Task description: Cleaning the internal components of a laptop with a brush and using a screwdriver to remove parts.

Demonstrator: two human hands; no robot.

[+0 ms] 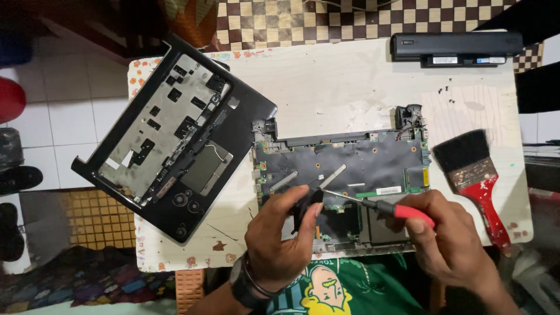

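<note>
Red-handled screwdriver (pixel 382 207) is held in the right hand (pixel 449 239), whose grip is closed around the handle, with the metal shaft pointing left over the circuit board (pixel 356 163). The shaft tip is met by a small black part (pixel 307 205), which is pinched between the thumb and fingers of the left hand (pixel 280 236); that grip is closed on the part. A dark wristband is worn on the left wrist. Both hands are positioned above the lower edge of the circuit board, which lies flat in the laptop base on the white table (pixel 326 81). Two silver brackets (pixel 309 178) are seen lying at a slant on the board's dark cover, just above the left hand.

To the left of the board, a black laptop top cover (pixel 175 140) is laid upside down and tilted, overhanging the table's left edge; its metal inner plate and touchpad underside are exposed. A long black battery (pixel 458 46) is placed at the far right corner of the table. A paintbrush (pixel 472 175) with a red handle and black bristles is laid at the right side, well apart from the board's right edge. White floor tiles are visible at the left.
</note>
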